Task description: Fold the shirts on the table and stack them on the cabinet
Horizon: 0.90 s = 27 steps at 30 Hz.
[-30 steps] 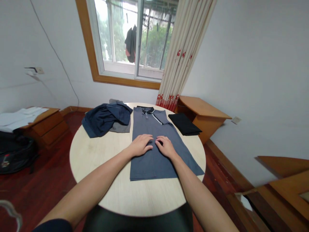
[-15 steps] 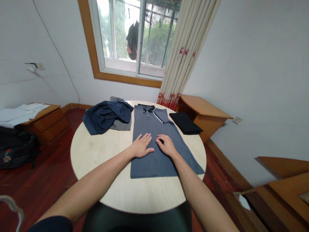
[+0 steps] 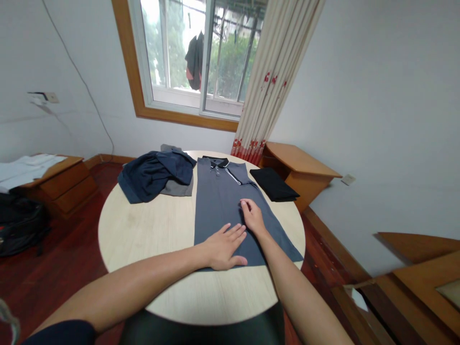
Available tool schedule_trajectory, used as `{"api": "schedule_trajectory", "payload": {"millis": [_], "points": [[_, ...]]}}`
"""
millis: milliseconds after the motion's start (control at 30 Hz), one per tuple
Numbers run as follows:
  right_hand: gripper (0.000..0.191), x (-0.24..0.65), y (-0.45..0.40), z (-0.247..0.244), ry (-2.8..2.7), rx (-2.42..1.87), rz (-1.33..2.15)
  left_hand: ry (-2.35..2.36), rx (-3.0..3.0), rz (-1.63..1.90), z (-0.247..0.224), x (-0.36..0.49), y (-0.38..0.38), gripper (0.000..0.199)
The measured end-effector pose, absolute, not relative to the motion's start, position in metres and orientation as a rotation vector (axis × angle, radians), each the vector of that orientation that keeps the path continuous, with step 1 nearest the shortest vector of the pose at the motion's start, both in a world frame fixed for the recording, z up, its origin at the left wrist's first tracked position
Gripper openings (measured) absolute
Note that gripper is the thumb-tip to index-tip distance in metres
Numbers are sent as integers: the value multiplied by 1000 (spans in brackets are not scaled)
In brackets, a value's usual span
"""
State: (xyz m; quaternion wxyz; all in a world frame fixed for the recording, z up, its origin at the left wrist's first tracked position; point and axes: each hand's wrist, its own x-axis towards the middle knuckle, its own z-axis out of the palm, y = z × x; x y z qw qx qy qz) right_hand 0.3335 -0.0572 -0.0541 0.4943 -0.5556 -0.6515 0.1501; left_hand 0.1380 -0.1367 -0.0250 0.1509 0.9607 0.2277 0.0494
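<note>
A grey polo shirt (image 3: 219,201) with a black collar lies spread on the round table, one side folded inward, with a white-edged black sleeve band showing on top. My left hand (image 3: 226,247) presses flat on its lower part near the hem, fingers stretched out. Just beyond it, over the middle of the shirt, is my right hand (image 3: 252,215) with its fingers curled in and thumb against them. Whether any cloth is between those fingertips is hidden.
The pale round table (image 3: 143,230) holds a crumpled pile of navy and grey clothes (image 3: 154,175) at back left. A folded black garment (image 3: 275,184) lies at the right edge. Behind stand a wooden desk (image 3: 302,160) and a curtain (image 3: 276,76). A dark chair (image 3: 201,335) is at the near edge.
My left hand has slid down the shirt toward the hem and to the right. My right hand has shifted slightly right, its fingers more closed. The view has turned a little.
</note>
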Motion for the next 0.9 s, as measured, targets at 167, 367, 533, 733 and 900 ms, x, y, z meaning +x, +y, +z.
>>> {"api": "schedule_trajectory", "payload": {"millis": [167, 367, 533, 733, 900], "points": [[46, 334, -58, -53, -1526, -1385, 389, 473, 2679, 190, -15, 139, -135, 80], [36, 368, -64, -34, -1568, -1686, 171, 932, 2582, 362, -15, 109, -80, 62], [47, 421, -92, -21, -1540, -2322, 76, 1229, 2531, 193, -24, 81, -45, 62], [40, 441, -125, -7, -1601, -2576, 283, 1343, 2463, -96, -19, 80, -54, 86], [15, 438, -133, 8, -1698, -2522, 507, 1403, 2416, -154, -12, 75, -60, 89]]}}
